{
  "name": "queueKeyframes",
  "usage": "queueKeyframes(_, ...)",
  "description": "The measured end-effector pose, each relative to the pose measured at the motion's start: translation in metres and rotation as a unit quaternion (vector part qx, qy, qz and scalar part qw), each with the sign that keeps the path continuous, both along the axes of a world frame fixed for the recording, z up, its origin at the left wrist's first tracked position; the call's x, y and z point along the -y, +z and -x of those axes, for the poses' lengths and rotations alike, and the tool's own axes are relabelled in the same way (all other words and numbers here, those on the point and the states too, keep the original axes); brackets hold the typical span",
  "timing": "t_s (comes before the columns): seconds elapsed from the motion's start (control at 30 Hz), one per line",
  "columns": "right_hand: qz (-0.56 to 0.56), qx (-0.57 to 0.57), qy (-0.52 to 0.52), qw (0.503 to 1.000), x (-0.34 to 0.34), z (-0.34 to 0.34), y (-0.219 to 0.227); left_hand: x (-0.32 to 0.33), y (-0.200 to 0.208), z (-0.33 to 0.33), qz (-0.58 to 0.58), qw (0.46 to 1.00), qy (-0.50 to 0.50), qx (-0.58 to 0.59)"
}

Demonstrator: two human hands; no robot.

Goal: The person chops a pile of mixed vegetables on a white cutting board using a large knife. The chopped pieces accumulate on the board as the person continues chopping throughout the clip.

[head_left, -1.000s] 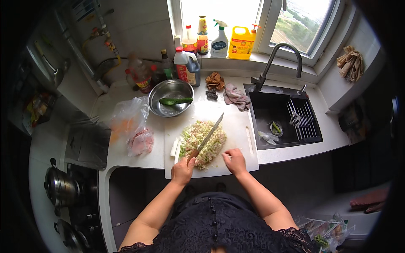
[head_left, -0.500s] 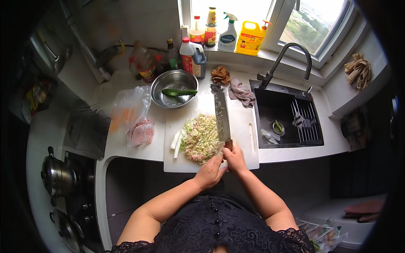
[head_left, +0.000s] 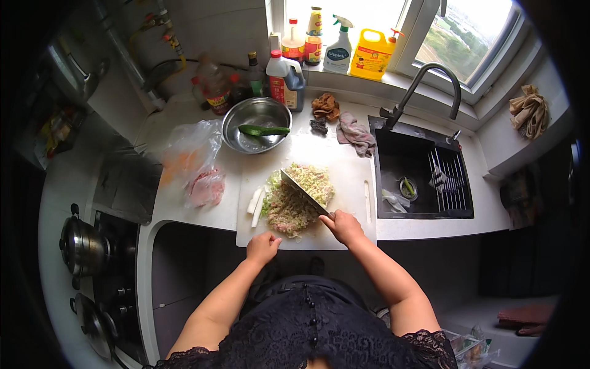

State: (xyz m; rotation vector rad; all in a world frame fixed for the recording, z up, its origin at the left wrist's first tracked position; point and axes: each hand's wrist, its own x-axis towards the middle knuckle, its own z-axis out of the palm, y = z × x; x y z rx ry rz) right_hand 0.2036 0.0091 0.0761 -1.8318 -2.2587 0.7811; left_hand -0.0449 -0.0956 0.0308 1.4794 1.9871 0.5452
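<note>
My right hand (head_left: 345, 227) grips a cleaver (head_left: 302, 190) by its handle. The cleaver's blade lies slantwise over a mound of finely chopped pale green and pink food (head_left: 292, 215), its tip pointing far left. All of this is on a white cutting board (head_left: 353, 184). Curled into a loose fist, my left hand (head_left: 263, 247) rests at the board's front edge, and nothing shows in its fingers. Close to the mound's left side lie white stalk pieces (head_left: 255, 209).
Behind the board stands a steel bowl (head_left: 239, 138) with a green cucumber-like vegetable (head_left: 264, 130). Bagged pink meat (head_left: 206, 187) is at left, a black sink (head_left: 393, 169) at right. A cloth (head_left: 355, 134) and several bottles line the back; pots (head_left: 83, 248) sit far left.
My left hand has come away from the cleaver's handle area and moved left to the board's edge. The cleaver has swung from pointing straight away to slanting left over the chopped mound.
</note>
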Motion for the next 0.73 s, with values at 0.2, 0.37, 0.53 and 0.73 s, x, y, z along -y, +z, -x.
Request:
queueKeyframes(0.2, 0.035, -0.025, 0.01, 0.999, -0.008, 0.01, 0.025, -0.006, -0.013, 0.008, 0.006, 1.0, 0.006, 0.008)
queueKeyframes(0.37, 0.024, 0.029, 0.026, 0.999, -0.006, 0.008, 0.006, -0.007, -0.027, 0.009, 0.014, 1.0, -0.006, -0.009)
queueKeyframes(0.53, 0.042, 0.006, 0.033, 0.999, -0.005, 0.019, 0.023, -0.007, -0.031, 0.009, 0.025, 1.0, 0.005, -0.007)
queueKeyframes(0.73, 0.053, 0.026, 0.033, 0.998, -0.003, 0.018, 0.012, -0.013, -0.033, 0.012, 0.056, 0.998, -0.005, -0.01)
